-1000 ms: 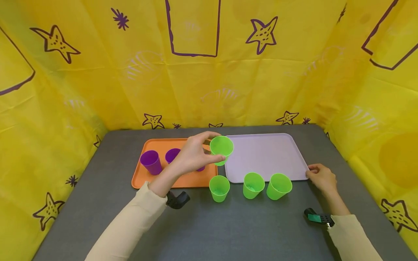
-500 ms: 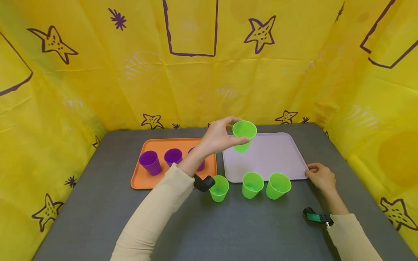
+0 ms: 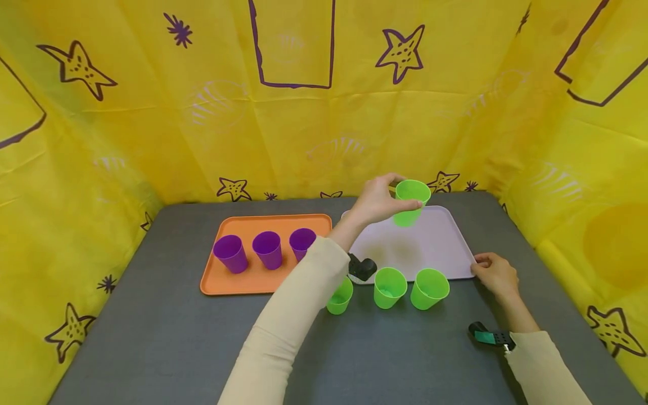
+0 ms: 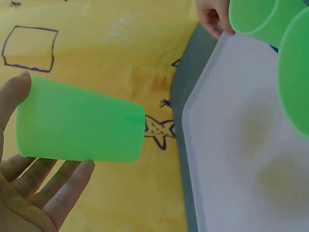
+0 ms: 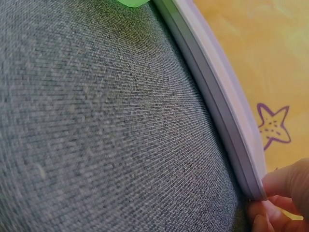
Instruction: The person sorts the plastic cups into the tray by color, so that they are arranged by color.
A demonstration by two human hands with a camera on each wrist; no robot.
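My left hand (image 3: 379, 199) holds a green cup (image 3: 412, 194) in the air over the back of the pale lilac tray (image 3: 435, 247). In the left wrist view the thumb lies on one side of this cup (image 4: 82, 121) and the fingers on the other. At the tray's near right corner my right hand (image 3: 498, 275) pinches the rim; the right wrist view shows thumb and fingers (image 5: 285, 186) on the tray's corner (image 5: 251, 179). Along the tray's near edge stand two green cups, one (image 3: 390, 288) left of the other (image 3: 430, 289). Another green cup (image 3: 340, 297) is partly hidden by the left sleeve.
On the left lies an orange tray (image 3: 217, 281) bearing three purple cups (image 3: 267, 250), the rightmost partly behind the left sleeve. The grey table (image 3: 167, 337) is enclosed at the back and sides by a yellow patterned cloth (image 3: 283, 135).
My left hand has carried the green cup rightward and farther back, from between the trays to over the lilac tray. The right hand has stayed at the tray's corner.
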